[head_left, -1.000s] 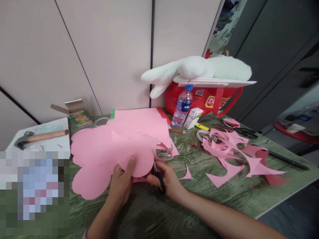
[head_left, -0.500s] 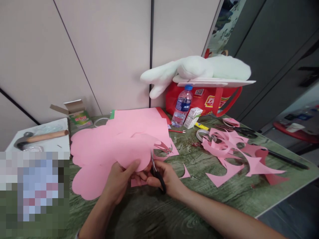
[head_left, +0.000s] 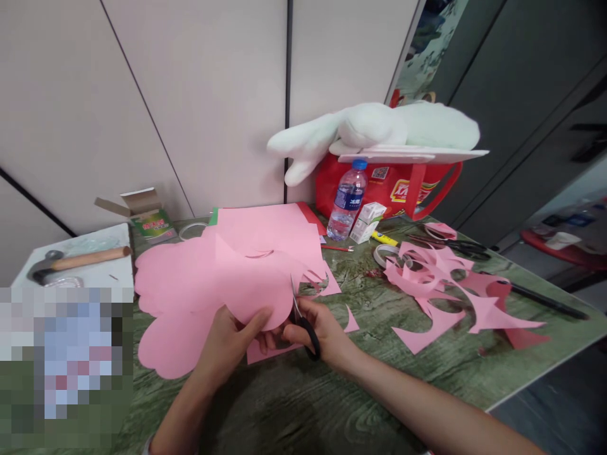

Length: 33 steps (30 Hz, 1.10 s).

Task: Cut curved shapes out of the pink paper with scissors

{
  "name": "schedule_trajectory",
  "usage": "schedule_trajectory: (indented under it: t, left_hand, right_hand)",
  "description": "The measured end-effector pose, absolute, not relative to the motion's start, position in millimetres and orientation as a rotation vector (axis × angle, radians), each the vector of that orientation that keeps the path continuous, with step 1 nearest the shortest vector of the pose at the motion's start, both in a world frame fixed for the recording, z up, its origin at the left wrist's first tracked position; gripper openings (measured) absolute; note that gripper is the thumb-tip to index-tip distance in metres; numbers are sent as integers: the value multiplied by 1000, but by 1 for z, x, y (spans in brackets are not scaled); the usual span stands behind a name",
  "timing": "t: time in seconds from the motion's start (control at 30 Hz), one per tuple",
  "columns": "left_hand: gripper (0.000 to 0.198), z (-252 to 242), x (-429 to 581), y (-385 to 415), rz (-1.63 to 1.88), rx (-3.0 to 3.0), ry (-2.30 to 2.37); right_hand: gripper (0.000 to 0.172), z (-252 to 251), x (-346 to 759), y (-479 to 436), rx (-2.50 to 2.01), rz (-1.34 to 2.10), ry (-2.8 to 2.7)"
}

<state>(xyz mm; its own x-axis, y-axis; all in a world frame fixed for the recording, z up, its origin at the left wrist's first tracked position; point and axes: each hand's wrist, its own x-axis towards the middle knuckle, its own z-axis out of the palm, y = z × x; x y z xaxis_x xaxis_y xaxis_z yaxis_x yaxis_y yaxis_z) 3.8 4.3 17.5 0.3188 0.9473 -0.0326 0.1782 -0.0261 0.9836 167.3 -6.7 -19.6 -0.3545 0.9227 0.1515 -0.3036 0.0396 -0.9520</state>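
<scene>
Centrally, the left hand (head_left: 232,335) pinches a smooth pink sheet (head_left: 256,287) with a rounded lower edge, while the right hand (head_left: 328,332) grasps black-handled scissors (head_left: 312,335), slim metal blades at the sheet's three-o'clock edge. Measured from that sheet, scalloped pink paper (head_left: 168,278) lies at nine o'clock, curvy scraps (head_left: 484,311) at three, all on the green wood-grained surface (head_left: 360,404). Between one and two stands a clear plastic bottle (head_left: 348,202), partly full of clear liquid — behind it, a red bag (head_left: 372,189). At ten, a cardboard box (head_left: 152,224) gapes, contents hidden.
</scene>
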Motion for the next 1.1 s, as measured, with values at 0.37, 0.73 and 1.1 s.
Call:
schedule_trajectory:
  t: [0.37, 0.73, 1.1]
  left_hand:
    - [22, 13, 3, 6, 987, 1360, 1044]
    - [22, 11, 0, 4, 974, 1350, 1043]
    - [26, 8, -4, 7, 996, 1360, 1049]
  right_hand:
    - [40, -15, 167, -8, -733, 1505, -1301]
    - [45, -18, 166, -8, -789, 1502, -1259]
    - [41, -21, 167, -8, -837, 1508, -1256]
